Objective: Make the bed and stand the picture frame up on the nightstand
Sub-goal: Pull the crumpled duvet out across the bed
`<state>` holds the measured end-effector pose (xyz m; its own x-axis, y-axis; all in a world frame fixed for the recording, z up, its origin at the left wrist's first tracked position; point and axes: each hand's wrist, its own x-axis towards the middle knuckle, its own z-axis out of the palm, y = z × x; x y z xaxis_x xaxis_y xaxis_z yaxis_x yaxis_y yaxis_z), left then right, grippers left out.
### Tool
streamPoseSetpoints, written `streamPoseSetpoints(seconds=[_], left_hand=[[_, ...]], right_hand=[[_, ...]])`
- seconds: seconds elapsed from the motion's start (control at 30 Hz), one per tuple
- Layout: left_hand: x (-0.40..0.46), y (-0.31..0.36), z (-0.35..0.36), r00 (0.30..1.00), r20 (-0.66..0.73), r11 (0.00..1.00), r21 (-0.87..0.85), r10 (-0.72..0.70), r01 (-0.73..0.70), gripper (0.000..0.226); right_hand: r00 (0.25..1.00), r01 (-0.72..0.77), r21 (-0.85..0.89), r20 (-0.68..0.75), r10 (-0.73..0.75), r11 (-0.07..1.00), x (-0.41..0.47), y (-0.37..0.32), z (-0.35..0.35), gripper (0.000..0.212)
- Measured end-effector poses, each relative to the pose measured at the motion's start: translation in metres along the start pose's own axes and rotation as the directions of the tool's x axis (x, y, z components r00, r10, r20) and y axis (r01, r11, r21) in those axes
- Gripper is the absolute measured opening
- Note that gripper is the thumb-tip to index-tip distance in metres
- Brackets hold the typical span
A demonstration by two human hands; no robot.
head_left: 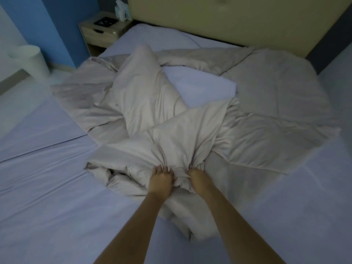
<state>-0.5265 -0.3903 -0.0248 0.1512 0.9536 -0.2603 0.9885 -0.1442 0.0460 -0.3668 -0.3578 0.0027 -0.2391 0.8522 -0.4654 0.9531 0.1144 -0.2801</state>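
Head view: your left hand [162,179] and right hand [198,178], close together, each clench a bunch of the crumpled duvet [190,119] mid-bed. Spread your grips to separate corners before pulling (bunched cloth will likely drag unevenly). The frame [105,21] seems to lie flat on the nightstand [99,34], far left.

A crumpled duvet [171,115] lies across the middle of the bed [57,187], a pillow [200,86] partly under its folds. Both hands grip its near edge, left hand [162,180] just left of right hand [199,180]. A headboard [228,21] stands behind. Far left, a nightstand [101,33] bears a dark flat thing [105,21]. Left of it, a bin [28,60] stands on the floor.
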Motion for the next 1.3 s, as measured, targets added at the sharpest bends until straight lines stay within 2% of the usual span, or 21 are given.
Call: streamPoseSetpoints(seconds=[0.07,0.2,0.3,0.4,0.43,0.47,0.57,0.6,0.77,0.93,1.1,1.3], left_hand=[[-0.029,0.031,-0.02,0.999,0.036,1.0,-0.018,0.0,0.001,0.05],[-0.093,0.104,-0.049,1.0,0.017,0.999,-0.045,-0.012,0.013,0.075],[-0.147,0.176,-0.062,0.997,0.068,0.997,-0.077,-0.027,0.032,0.063],[-0.18,0.224,-0.058,0.999,0.018,0.991,-0.127,-0.048,0.05,0.097],[-0.197,0.254,-0.056,0.999,-0.007,0.988,-0.15,-0.045,0.043,0.101],[-0.213,0.284,-0.056,0.999,-0.007,0.984,-0.172,-0.046,0.045,0.097],[-0.252,0.369,-0.052,0.998,0.048,0.981,-0.183,-0.05,0.058,0.054],[-0.261,0.392,-0.049,0.998,0.051,0.981,-0.186,-0.039,0.048,0.049],[-0.299,0.488,-0.024,0.991,0.112,0.988,-0.143,0.077,-0.061,0.064],[-0.352,0.568,-0.012,0.984,0.148,0.982,-0.172,0.102,-0.076,0.044],[-0.409,0.636,-0.006,0.989,0.108,0.983,-0.161,0.104,-0.086,0.039],[-0.462,0.681,0.018,0.985,0.125,0.993,-0.03,0.118,-0.115,0.038]], right_hand=[[1.0,0.0,0.029,-0.016,0.001,1.0,-0.04,0.015,-0.011,0.033],[0.999,0.04,0.068,0.011,-0.041,0.997,-0.121,0.059,-0.029,0.035],[0.995,0.094,0.094,0.031,-0.097,0.991,-0.196,0.108,-0.041,0.036],[0.993,0.107,0.111,0.032,-0.112,0.988,-0.247,0.141,-0.043,0.037],[0.991,0.116,0.109,0.049,-0.121,0.987,-0.275,0.162,-0.044,0.038],[0.99,0.125,0.086,0.05,-0.129,0.988,-0.3,0.184,-0.043,0.039],[0.983,0.177,0.018,0.042,-0.178,0.984,-0.364,0.25,-0.035,0.04],[0.983,0.177,0.006,0.041,-0.177,0.984,-0.383,0.268,-0.034,0.04],[0.995,0.101,0.004,0.017,-0.101,0.995,-0.464,0.347,-0.026,0.042],[0.998,0.062,-0.014,-0.005,-0.062,0.998,-0.541,0.408,0.001,0.042],[0.998,0.046,-0.019,0.045,-0.045,0.999,-0.604,0.46,0.026,0.045],[0.996,0.061,-0.016,0.061,-0.06,0.998,-0.664,0.498,0.064,0.043]])
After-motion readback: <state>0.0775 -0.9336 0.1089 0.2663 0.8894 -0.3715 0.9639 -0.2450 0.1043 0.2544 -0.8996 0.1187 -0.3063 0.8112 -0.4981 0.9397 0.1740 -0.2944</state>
